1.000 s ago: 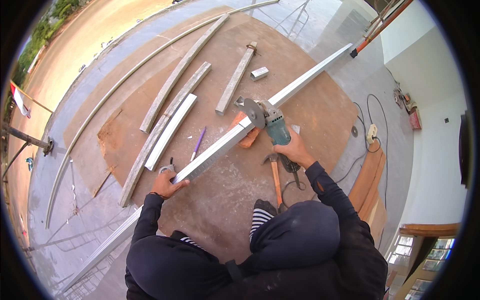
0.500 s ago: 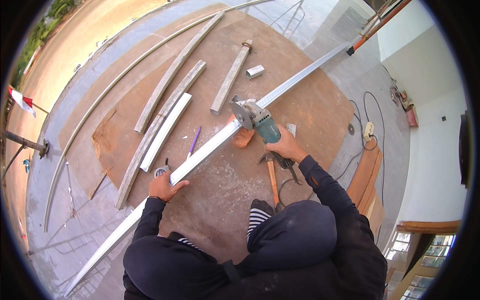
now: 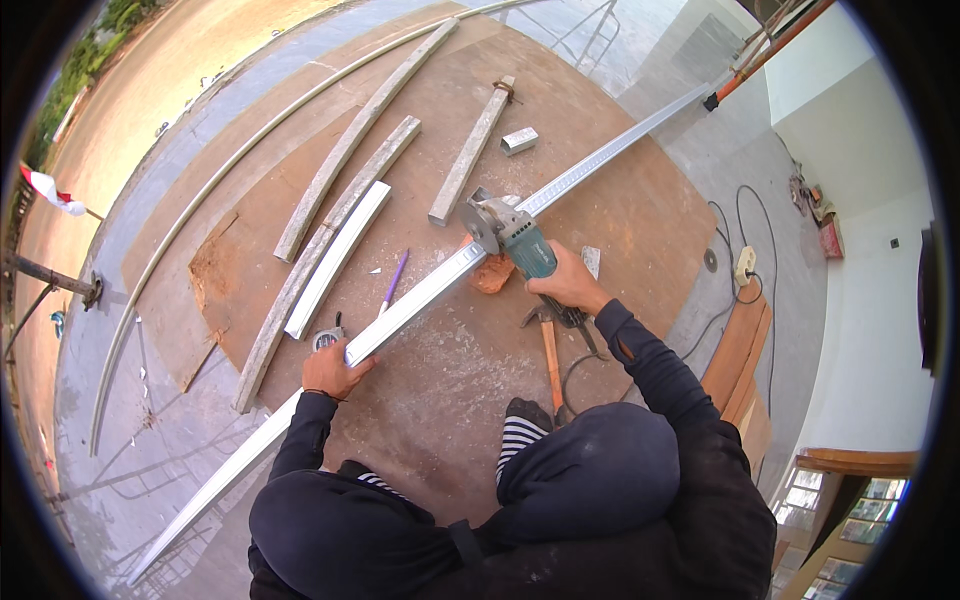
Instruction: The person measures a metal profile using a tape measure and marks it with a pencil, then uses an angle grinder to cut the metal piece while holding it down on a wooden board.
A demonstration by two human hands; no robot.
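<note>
A long, thin, white metal profile (image 3: pixel 425 296) crosses in front of me, from the lower left to the far upper right. My left hand (image 3: pixel 335 375) is wrapped around its nearer stretch, thumb on the right side. In my right hand (image 3: pixel 573 282) is a green angle grinder (image 3: pixel 527 250), gripped by its body. The grinder's disc (image 3: pixel 481 229) stands at the profile's edge; whether it touches or spins I cannot tell. Under the profile there sits an orange brick piece (image 3: pixel 492 273). A tape measure (image 3: pixel 327 338) lies beside my left hand, and a purple pen (image 3: pixel 396 279) lies farther off.
Concrete-stained wooden bars (image 3: pixel 325 265) and a short white profile piece (image 3: pixel 340 258) lie to the left. A hammer (image 3: pixel 552 360) rests near my foot. On the right are a power strip (image 3: pixel 745 263) with cables, a spare disc (image 3: pixel 711 260) and brown planks (image 3: pixel 737 352).
The left thumb, stretched out to the side before, now lies closer along the profile. The view has shifted slightly; the grinder keeps about the same place on the profile.
</note>
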